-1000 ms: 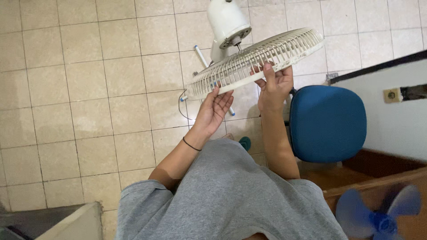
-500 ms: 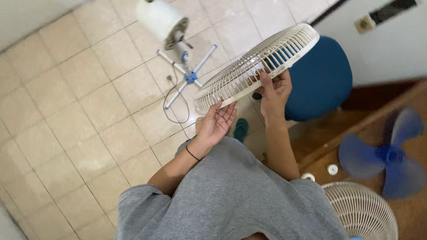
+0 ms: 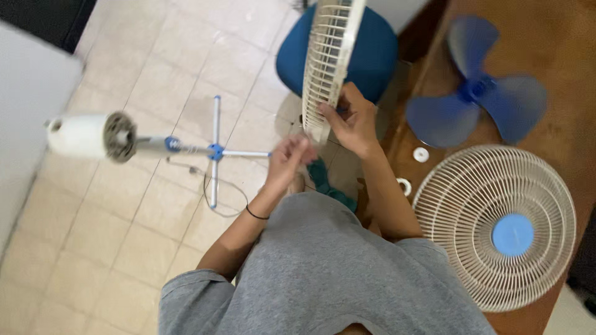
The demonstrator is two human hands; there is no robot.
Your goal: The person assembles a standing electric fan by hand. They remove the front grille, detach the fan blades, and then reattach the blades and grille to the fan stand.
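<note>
1. The right hand (image 3: 355,124) grips the lower rim of a white fan grille (image 3: 327,62), fingers curled round the wire edge; the grille stands on edge, rising above the grip.
2. The left hand (image 3: 290,162) sits just left of that grip, blurred, fingers loosely curled and holding nothing; whether it touches the grille's bottom edge cannot be told.
3. Behind the held grille, beyond the grip, is a blue round seat (image 3: 372,53).
4. Right of the grip, on a brown wooden surface (image 3: 559,43), lie a blue fan blade (image 3: 477,102), a second white grille with a blue centre (image 3: 496,226) and two small white rings (image 3: 421,154).
5. Left of the grip, the fan's white motor head (image 3: 90,135) and cross-shaped stand (image 3: 215,151) are over the tiled floor (image 3: 155,62).
</note>
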